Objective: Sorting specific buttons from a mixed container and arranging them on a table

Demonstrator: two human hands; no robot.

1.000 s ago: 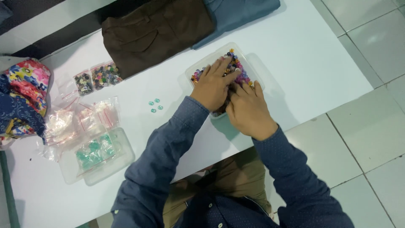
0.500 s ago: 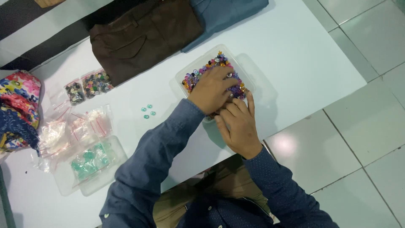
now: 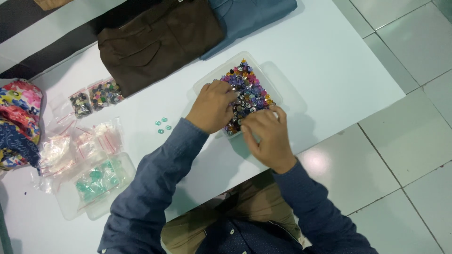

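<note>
We are digging left hand point(image 3: 212, 107), fingers curled, and right hand point(image 3: 266, 136), fingertips pinching, into mixed buttons point(image 3: 247, 89) in clear tub point(image 3: 207, 82); teal buttons point(image 3: 162, 125) lying at nine o'clock.

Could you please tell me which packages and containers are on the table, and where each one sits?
Clear tray: centre, under both hands, multicoloured buttons.
Two small clear bags: left of brown garment, dark buttons.
Clear bags: far left, red-striped seals.
Clear box: lower left, green pieces.
</note>
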